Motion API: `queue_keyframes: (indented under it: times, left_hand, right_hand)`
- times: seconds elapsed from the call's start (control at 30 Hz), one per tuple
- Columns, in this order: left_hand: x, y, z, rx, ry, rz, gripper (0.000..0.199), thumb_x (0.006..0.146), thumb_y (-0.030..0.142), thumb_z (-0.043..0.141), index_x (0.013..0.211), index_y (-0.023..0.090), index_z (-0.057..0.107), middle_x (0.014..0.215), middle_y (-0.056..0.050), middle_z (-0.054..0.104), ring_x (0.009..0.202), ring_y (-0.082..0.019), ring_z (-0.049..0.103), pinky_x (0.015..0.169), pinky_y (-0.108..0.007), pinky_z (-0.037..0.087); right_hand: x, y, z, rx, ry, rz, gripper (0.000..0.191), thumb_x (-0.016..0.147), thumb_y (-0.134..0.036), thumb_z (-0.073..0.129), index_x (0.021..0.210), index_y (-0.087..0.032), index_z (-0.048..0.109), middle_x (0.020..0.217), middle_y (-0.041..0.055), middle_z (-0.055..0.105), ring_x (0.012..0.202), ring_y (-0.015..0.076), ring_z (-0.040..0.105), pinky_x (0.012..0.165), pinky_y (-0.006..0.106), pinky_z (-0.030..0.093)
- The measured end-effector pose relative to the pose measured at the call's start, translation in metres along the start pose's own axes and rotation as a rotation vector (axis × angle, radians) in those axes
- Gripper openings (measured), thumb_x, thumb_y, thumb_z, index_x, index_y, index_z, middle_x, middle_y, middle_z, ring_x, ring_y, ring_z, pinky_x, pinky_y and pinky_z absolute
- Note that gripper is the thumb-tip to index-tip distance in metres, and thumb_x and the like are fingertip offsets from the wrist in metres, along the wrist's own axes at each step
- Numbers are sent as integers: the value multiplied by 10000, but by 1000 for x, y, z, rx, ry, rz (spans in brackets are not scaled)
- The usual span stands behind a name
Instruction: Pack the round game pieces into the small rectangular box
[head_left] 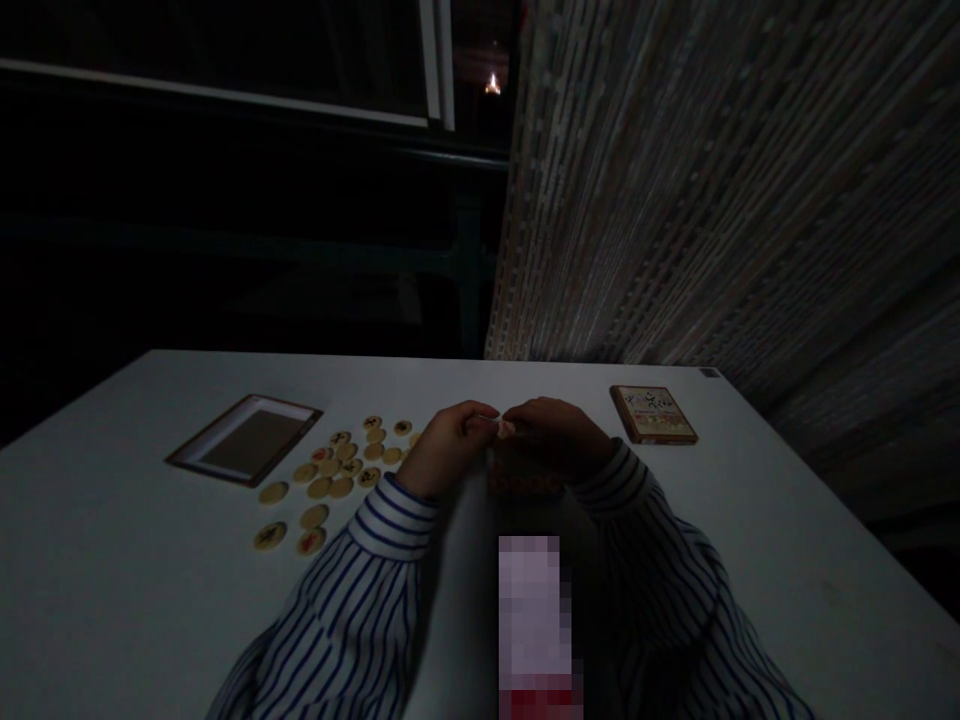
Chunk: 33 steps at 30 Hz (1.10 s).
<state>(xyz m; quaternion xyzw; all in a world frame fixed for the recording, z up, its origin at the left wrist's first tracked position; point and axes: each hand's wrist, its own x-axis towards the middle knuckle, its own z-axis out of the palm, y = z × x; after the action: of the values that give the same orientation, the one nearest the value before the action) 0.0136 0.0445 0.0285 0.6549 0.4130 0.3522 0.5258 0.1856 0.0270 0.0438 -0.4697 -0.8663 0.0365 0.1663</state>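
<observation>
My left hand (448,448) and my right hand (559,438) meet over the middle of the table, fingertips almost touching. Both have their fingers closed in a pinch around a small pale thing (507,429) too dim to name. Just under my right hand lies a dark shape with a row of round, reddish-brown forms (525,486), partly hidden and in shadow. To the left of my left hand, several round Chinese chess pieces (341,487) are scattered, some showing black or red characters, others blank side up.
A shallow open box part (187,463) with a brown rim lies at the table's left. At the right is a flat box (652,415) with printed characters. The white table (757,560) ends before a string curtain (600,200). A pixelated patch (531,610) covers the front middle.
</observation>
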Motion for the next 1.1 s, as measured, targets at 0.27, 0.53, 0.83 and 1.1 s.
queue_keyframes:
  times: [0.27, 0.53, 0.83, 1.1]
  left_hand:
    - [-1, -9, -6, 557, -37, 132, 261, 743, 275, 427, 871, 181, 634, 806, -59, 658, 769, -179, 587, 707, -284, 421]
    - [-4, -13, 0, 812, -144, 83, 306, 729, 200, 406, 931, 192, 635, 897, -98, 657, 851, -219, 587, 717, -304, 409]
    - [-5, -16, 8, 967, -188, 21, 335, 737, 209, 388, 977, 209, 622, 892, -120, 655, 840, -248, 597, 690, -335, 422]
    - [-5, -16, 12, 987, -196, -2, 301, 751, 219, 382, 906, 202, 639, 863, -104, 660, 800, -212, 602, 658, -297, 416]
  right_hand:
    - [3, 7, 12, -133, -263, 98, 269, 808, -344, 411, 902, -189, 610, 863, 65, 643, 765, 156, 574, 622, 234, 361]
    - [5, 15, 23, -191, -533, 196, 300, 725, -394, 484, 884, -194, 642, 850, 97, 659, 752, 209, 615, 589, 255, 422]
    - [2, 7, 35, -188, -506, 153, 439, 707, -554, 435, 825, -196, 660, 779, 95, 660, 692, 198, 616, 552, 252, 427]
    - [4, 12, 37, -180, -515, 116, 409, 712, -525, 448, 819, -194, 664, 804, 90, 661, 666, 174, 606, 534, 237, 410]
